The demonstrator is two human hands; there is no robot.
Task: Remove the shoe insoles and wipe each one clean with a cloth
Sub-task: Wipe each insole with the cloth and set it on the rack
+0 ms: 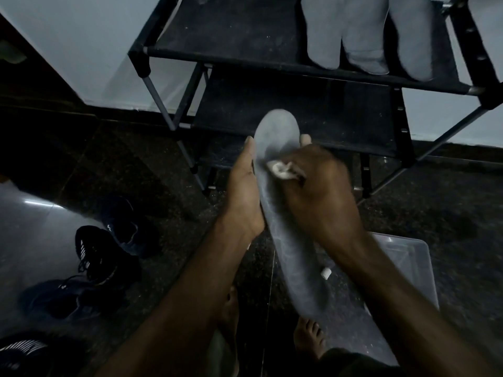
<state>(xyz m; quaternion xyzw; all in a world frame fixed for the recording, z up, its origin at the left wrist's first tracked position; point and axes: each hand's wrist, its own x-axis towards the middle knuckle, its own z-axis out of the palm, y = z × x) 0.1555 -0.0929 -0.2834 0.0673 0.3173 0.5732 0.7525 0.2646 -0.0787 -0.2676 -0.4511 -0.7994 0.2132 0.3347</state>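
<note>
A long grey insole (277, 137) stands upright in front of me. My left hand (245, 191) holds it from the left and underneath, thumb along its left edge and fingertips showing past its right edge. My right hand (318, 191) grips a small white cloth (280, 170) and presses it against the insole's face. Three grey insoles (364, 34) lie side by side on the top shelf of the black shoe rack (245, 58).
Dark sneakers (103, 251) lie scattered on the dark floor at the left. A clear plastic box (408, 265) sits on the floor under my right forearm. The rack's lower shelf (313, 110) stands just behind the insole. My bare feet (310, 336) show below.
</note>
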